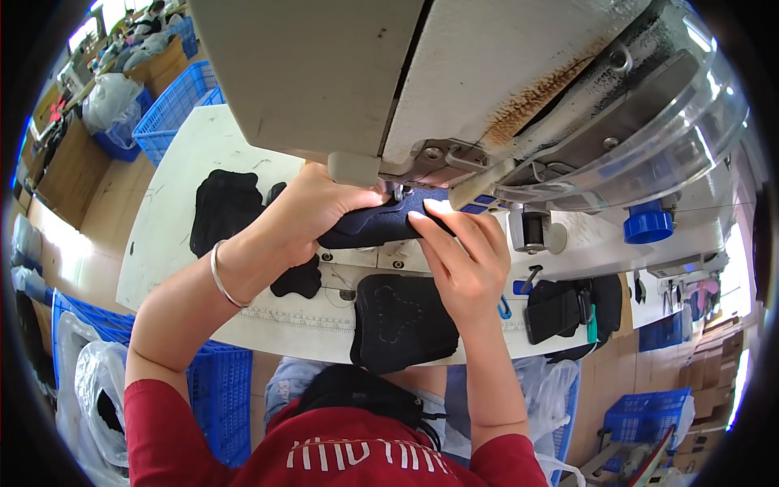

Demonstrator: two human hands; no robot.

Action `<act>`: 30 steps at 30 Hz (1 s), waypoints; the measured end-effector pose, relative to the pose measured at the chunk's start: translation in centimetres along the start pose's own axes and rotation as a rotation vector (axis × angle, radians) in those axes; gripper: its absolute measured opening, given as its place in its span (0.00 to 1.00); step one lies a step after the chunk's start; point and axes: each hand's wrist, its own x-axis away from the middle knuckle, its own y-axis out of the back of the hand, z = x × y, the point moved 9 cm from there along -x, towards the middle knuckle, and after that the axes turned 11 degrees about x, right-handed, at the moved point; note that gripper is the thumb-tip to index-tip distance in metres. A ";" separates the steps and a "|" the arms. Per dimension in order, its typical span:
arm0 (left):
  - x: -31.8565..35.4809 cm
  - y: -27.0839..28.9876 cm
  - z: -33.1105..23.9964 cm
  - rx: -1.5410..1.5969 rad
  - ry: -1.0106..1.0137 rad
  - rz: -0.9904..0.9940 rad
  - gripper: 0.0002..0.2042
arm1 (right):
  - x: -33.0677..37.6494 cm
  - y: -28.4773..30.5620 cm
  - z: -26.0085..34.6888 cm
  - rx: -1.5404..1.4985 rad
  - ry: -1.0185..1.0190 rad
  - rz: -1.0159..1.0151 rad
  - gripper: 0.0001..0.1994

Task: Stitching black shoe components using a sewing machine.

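Observation:
Under the presser foot [398, 191] of a sewing machine [479, 105] lies a dark navy fabric piece [377, 227] with a curved edge. My left hand [316, 207] grips its left end, the thumb pointing at the needle area. My right hand [466, 256] holds the right part, its fingertips pressed on the cloth just right of the foot. The machine head hides part of the left fingers and the far side of the cloth. Nearer me, a black fabric piece [402, 321] with a faint outlined shape lies at the table's front edge.
More black pieces [223, 211] and a small black cutout [298, 278] lie left on the white table [166, 243]. A ruler strip [300, 318] runs along the front. A phone [553, 318] lies at right. Blue crates [219, 398] with plastic bags flank me.

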 end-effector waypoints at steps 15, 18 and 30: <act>0.2 1.3 0.8 0.060 -0.027 -0.097 0.10 | 0.8 1.3 -2.0 0.034 -0.315 0.058 0.11; 0.3 0.9 1.4 0.132 -0.001 -0.102 0.10 | 2.1 0.3 -1.9 -0.058 -0.408 0.088 0.05; 0.9 0.7 2.4 0.314 -0.084 -0.153 0.06 | 4.4 -6.7 0.2 -0.879 -0.999 0.256 0.14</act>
